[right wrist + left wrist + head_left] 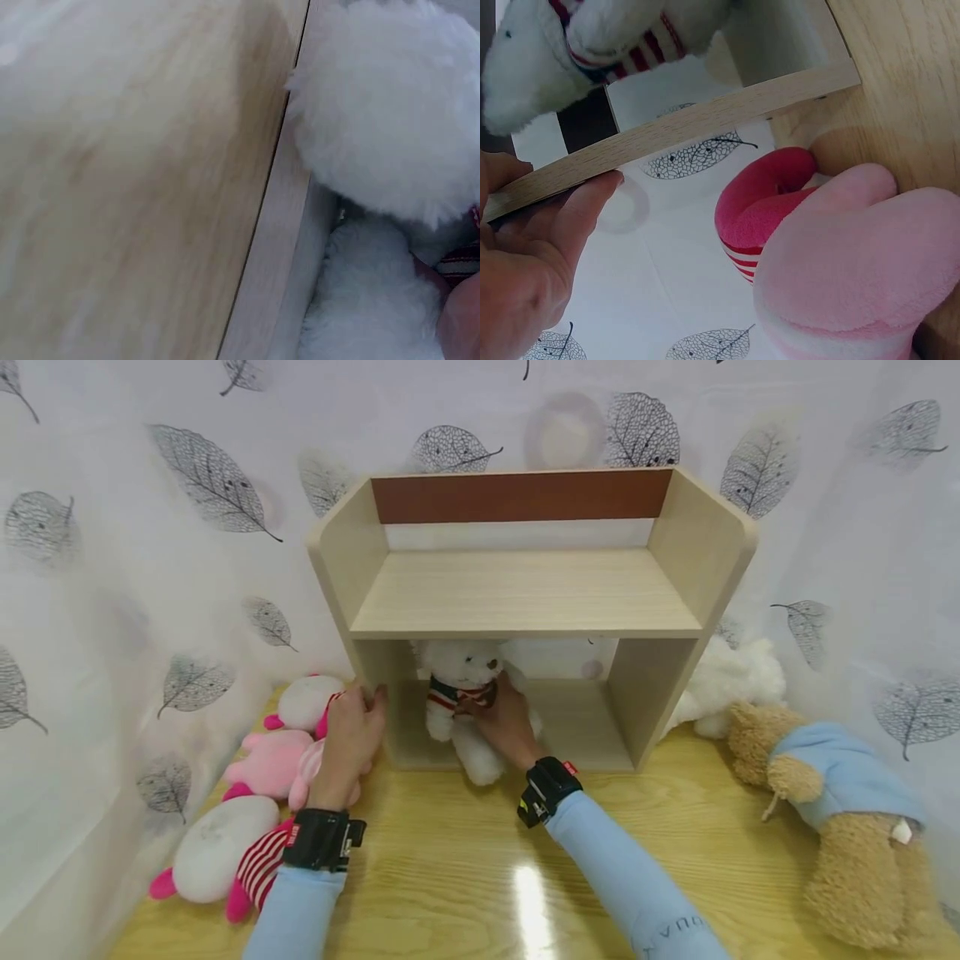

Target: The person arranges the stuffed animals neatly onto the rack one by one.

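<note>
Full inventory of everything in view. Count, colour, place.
Shelf: 1, pale wood with brown strip, standing on table
Table: 1, yellowish wood, under everything
White teddy bear: 1, white with striped top, lower left of shelf
White-headed toys: 2, white, pink and red, left of shelf
Pink toy: 1, pink, between those two
Brown teddy bear: 1, brown with blue top, right of shelf
White soft toy: 1, white, beyond brown bear
Leaf-print sheet: white with dark leaves, background
Sleeves: 2, light blue, forearms
Wrist devices: 2, black, one per wrist
Left hand: 1, bare, pinching shelf's left panel
Right hand: 1, bare, holding white bear's chest
</note>
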A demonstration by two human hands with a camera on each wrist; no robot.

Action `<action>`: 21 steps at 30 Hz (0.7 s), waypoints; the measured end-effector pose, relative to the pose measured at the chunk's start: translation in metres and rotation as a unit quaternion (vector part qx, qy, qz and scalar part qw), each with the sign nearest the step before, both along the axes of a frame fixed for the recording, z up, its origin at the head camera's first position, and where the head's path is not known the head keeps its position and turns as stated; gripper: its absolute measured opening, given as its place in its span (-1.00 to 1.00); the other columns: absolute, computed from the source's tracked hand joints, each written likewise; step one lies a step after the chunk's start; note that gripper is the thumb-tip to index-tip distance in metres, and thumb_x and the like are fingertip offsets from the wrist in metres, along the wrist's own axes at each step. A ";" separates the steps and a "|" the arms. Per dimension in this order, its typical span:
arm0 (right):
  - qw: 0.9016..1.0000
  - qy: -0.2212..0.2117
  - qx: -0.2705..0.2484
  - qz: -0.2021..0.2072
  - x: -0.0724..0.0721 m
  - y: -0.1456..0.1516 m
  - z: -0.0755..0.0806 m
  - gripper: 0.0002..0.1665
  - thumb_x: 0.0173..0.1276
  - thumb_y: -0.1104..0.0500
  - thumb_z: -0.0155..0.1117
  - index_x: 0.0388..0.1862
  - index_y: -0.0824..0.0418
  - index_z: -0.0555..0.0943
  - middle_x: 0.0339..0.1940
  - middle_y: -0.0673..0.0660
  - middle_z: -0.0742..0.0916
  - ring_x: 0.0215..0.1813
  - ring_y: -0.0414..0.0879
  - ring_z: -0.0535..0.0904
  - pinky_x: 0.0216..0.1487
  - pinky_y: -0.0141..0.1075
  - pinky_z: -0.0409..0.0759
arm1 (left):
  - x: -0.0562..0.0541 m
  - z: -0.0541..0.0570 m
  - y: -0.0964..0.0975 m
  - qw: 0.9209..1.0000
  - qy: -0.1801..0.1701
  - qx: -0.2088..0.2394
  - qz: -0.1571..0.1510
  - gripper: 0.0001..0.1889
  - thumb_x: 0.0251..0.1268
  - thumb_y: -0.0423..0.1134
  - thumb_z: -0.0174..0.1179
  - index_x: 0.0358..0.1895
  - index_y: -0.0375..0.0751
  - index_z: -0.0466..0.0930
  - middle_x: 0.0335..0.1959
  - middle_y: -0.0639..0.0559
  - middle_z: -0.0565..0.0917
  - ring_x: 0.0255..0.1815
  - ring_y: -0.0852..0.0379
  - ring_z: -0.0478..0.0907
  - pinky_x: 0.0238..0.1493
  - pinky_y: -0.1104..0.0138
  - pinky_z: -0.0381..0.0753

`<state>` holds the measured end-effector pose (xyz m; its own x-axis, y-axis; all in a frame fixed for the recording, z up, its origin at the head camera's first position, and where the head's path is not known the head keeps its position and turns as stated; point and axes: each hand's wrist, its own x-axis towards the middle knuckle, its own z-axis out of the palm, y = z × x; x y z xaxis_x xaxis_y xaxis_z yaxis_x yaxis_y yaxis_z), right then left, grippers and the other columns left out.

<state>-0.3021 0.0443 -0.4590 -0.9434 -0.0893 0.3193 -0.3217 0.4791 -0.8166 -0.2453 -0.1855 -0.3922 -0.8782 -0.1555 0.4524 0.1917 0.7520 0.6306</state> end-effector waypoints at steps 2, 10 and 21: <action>1.000 -0.003 0.002 -0.001 -0.005 -0.004 0.002 -0.30 0.35 -0.16 0.43 0.29 0.13 0.40 0.02 0.18 0.72 0.10 0.09 0.68 0.06 -0.05 0.66 | 0.000 0.000 -0.001 1.000 0.005 -0.001 0.002 -0.64 0.47 -0.19 0.11 -0.50 -0.38 0.49 -0.46 -0.41 0.63 -0.33 -0.36 0.59 -0.25 -0.09 0.50; 1.000 0.007 0.009 -0.008 -0.019 -0.020 0.001 -0.51 0.33 -0.11 0.46 -0.05 0.15 0.44 -0.26 0.10 0.67 -0.23 -0.06 0.63 -0.26 -0.25 0.59 | -0.001 0.000 -0.002 1.000 0.007 0.002 -0.001 -0.64 0.49 -0.18 0.10 -0.49 -0.35 0.47 -0.45 -0.41 0.63 -0.32 -0.35 0.61 -0.24 -0.09 0.52; 0.999 0.030 -0.002 -0.010 -0.025 -0.037 -0.002 -0.55 0.33 -0.08 0.47 -0.02 0.15 0.53 -0.26 0.09 0.77 -0.25 -0.09 0.72 -0.24 -0.26 0.66 | 0.001 -0.001 -0.001 1.000 -0.002 0.005 -0.008 -0.72 0.50 -0.15 0.10 -0.27 -0.36 0.54 -0.39 -0.42 0.68 -0.27 -0.35 0.67 -0.19 -0.11 0.59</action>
